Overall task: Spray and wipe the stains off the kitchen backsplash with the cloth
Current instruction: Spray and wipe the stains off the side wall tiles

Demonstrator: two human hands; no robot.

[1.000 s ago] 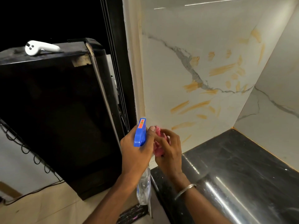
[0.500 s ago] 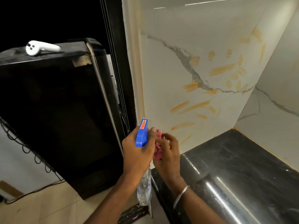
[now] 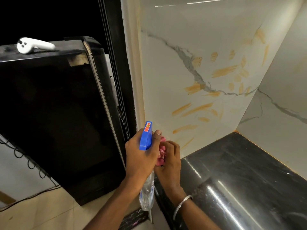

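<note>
My left hand (image 3: 141,156) grips a clear spray bottle (image 3: 147,190) with a blue trigger head (image 3: 146,136) that points up toward the wall. Right beside it, my right hand (image 3: 169,161) holds a bunched pink cloth (image 3: 162,152); the two hands touch. The white marble backsplash (image 3: 191,39) ahead carries several orange smear stains (image 3: 196,109) from low near the counter up to the right corner. Most of the cloth is hidden between my hands.
A glossy black counter (image 3: 240,171) runs along the right below the backsplash, which turns a corner at the right. A tall black appliance (image 3: 54,113) stands at the left with a white controller (image 3: 33,46) on top. Cables hang at the far left.
Both hands have stayed together low in front of the wall, shifting slightly; the spray head has tilted a little to the right. The stains look unchanged.
</note>
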